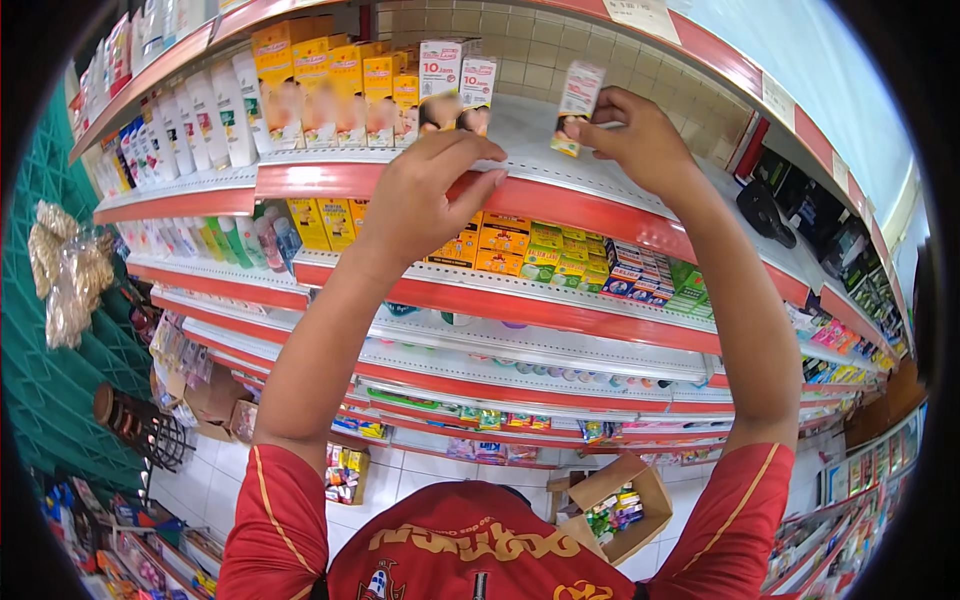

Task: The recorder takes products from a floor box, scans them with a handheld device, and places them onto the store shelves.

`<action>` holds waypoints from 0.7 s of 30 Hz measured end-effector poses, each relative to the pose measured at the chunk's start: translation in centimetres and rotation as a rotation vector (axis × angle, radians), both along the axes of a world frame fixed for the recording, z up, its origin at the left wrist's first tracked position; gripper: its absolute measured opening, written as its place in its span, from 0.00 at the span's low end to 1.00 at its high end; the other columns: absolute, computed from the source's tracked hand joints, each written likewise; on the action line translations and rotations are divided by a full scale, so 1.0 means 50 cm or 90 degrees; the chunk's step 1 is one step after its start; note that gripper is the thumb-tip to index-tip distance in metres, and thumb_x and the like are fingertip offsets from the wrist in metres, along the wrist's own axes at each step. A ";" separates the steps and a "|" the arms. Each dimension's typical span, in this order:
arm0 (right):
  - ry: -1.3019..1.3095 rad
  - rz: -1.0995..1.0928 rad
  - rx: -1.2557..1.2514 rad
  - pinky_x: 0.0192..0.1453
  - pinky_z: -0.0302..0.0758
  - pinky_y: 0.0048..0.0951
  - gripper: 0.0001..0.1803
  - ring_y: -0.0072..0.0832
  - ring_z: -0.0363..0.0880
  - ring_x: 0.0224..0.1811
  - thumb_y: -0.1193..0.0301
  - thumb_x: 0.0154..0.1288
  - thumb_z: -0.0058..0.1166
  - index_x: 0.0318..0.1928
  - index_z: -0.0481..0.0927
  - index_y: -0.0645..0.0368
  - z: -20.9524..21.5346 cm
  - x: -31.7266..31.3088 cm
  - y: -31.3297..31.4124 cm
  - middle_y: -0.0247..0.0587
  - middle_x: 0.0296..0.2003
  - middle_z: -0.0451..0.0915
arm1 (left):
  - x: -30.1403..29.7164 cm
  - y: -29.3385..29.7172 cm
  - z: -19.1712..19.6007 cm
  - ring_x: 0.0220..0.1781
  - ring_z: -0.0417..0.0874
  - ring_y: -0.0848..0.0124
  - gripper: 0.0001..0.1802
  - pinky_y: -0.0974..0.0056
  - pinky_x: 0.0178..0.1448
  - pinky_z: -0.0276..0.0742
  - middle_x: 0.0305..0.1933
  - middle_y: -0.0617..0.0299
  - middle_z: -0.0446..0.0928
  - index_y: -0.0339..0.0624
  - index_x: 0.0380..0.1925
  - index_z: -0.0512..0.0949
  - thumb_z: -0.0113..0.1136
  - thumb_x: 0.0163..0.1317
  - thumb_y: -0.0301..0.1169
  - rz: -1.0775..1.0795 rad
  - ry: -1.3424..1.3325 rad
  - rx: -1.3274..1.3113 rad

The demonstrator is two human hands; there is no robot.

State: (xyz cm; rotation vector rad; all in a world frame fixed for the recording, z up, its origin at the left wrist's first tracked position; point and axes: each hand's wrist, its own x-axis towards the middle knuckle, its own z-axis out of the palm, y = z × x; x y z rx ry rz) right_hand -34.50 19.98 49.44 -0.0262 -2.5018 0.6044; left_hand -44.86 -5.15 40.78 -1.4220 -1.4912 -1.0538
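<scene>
Hands raised to the upper shelf (560,150). Right hand (640,135) pinches a small white carton (578,105) upright, just above the bare shelf surface, not yet set down. Left hand (425,195) curls over the shelf's red front edge, fingers bent, holding nothing that I can see. Two like cartons (455,85) stand just left of the held one; yellow boxes (330,85) further left. Judgement: row partly filled, open space to the right. Cardboard box (615,505) of goods on the floor below.

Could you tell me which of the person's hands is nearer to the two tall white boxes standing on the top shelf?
Left. The left hand has its fingers right below the two white boxes, while the right hand is off to their right, holding another small box.
</scene>
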 end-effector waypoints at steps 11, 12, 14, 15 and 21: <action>-0.229 0.188 -0.148 0.54 0.83 0.31 0.32 0.29 0.86 0.46 0.54 0.63 0.72 0.58 0.77 0.64 0.027 -0.213 0.049 0.43 0.46 0.85 | -0.024 0.010 -0.017 0.39 0.85 0.61 0.05 0.59 0.43 0.82 0.38 0.61 0.85 0.43 0.36 0.85 0.68 0.63 0.31 0.007 -0.021 -0.021; -0.229 0.191 -0.147 0.54 0.83 0.31 0.32 0.29 0.86 0.46 0.54 0.63 0.72 0.58 0.77 0.64 0.028 -0.223 0.045 0.43 0.46 0.85 | -0.024 0.005 -0.016 0.40 0.85 0.61 0.05 0.59 0.44 0.82 0.38 0.61 0.85 0.43 0.36 0.85 0.68 0.63 0.31 0.004 -0.022 -0.025; -0.257 0.215 -0.142 0.54 0.83 0.31 0.34 0.28 0.85 0.47 0.59 0.61 0.73 0.62 0.75 0.64 0.038 -0.232 0.031 0.44 0.48 0.85 | -0.023 0.004 -0.016 0.40 0.85 0.60 0.05 0.59 0.44 0.82 0.39 0.60 0.85 0.43 0.36 0.85 0.68 0.63 0.31 0.005 -0.025 -0.025; -0.259 0.219 -0.139 0.54 0.83 0.31 0.34 0.28 0.85 0.47 0.59 0.61 0.73 0.62 0.75 0.64 0.043 -0.239 0.038 0.44 0.48 0.85 | -0.021 0.005 -0.016 0.40 0.85 0.60 0.05 0.59 0.44 0.82 0.39 0.60 0.85 0.43 0.36 0.85 0.69 0.63 0.31 0.005 -0.026 -0.028; -0.346 0.299 -0.074 0.57 0.82 0.29 0.35 0.27 0.85 0.47 0.70 0.57 0.74 0.64 0.75 0.63 0.066 -0.269 0.061 0.43 0.48 0.85 | -0.024 0.005 -0.016 0.42 0.86 0.61 0.06 0.59 0.46 0.82 0.40 0.59 0.86 0.41 0.38 0.85 0.69 0.62 0.29 0.006 -0.030 -0.049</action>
